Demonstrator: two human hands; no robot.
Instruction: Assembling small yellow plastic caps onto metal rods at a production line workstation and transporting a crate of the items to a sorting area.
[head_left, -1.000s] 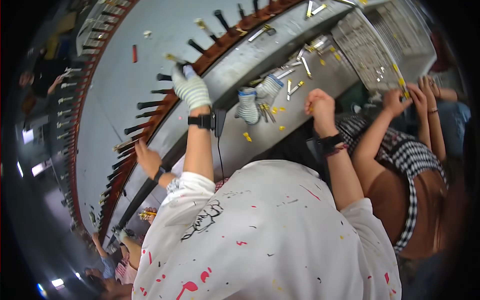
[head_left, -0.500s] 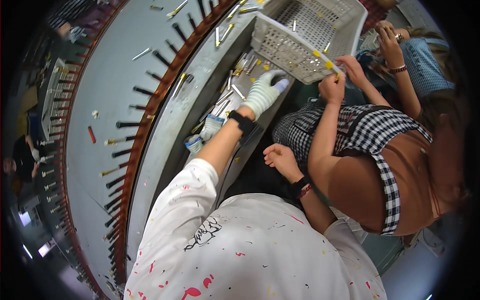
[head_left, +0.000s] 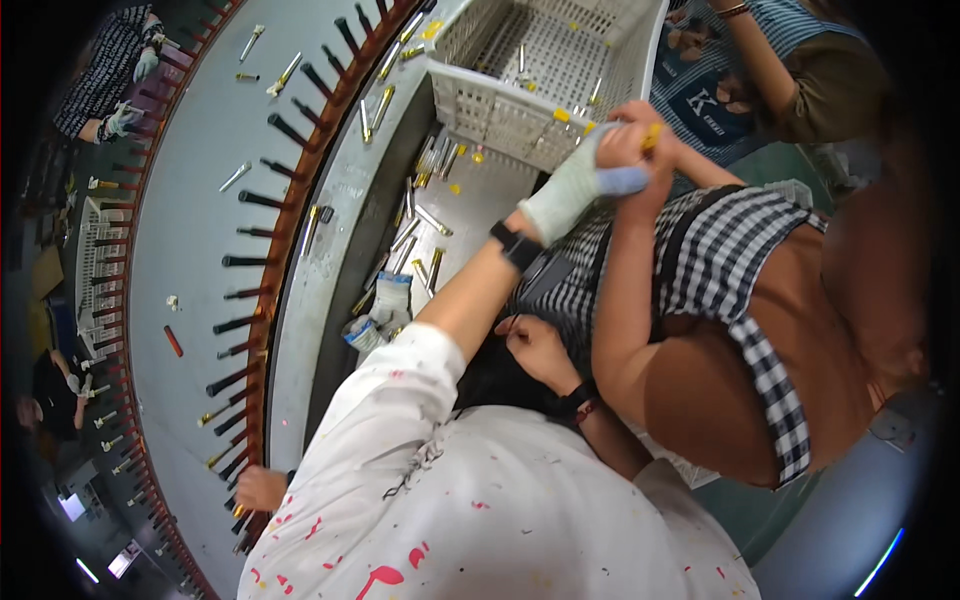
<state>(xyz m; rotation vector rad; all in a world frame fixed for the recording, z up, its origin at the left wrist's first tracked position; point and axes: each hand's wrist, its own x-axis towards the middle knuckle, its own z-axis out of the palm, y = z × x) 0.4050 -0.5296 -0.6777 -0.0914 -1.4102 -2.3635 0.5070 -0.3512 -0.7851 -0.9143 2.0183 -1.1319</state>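
Note:
My left hand (head_left: 575, 190), in a pale knit glove with bluish fingertips, reaches right to a co-worker's bare hands (head_left: 628, 148). Its thumb and fingers lie round one of those hands, partly hidden and slightly blurred. A small yellow piece (head_left: 652, 138) shows at the co-worker's fingers. My right hand (head_left: 540, 350) is bare and curled in front of my body, beside the co-worker's checked apron; whether anything is in it does not show. Below my left forearm, slim silver and gold tubes (head_left: 430, 220) lie loose in a metal trough (head_left: 490, 180), along with pale gloves (head_left: 390, 295).
A white perforated crate (head_left: 500, 100) with a few tubes stands at the trough's far end. To the left curves a rail (head_left: 285, 200) with black pegs, bordering a grey surface (head_left: 200, 250). Another person's hand (head_left: 262, 488) is at the pegs, lower left.
My left hand has left the trough and swung right to the co-worker's hands. My right hand has shifted slightly down. Another hand has appeared at the lower left, and the whole view has turned somewhat.

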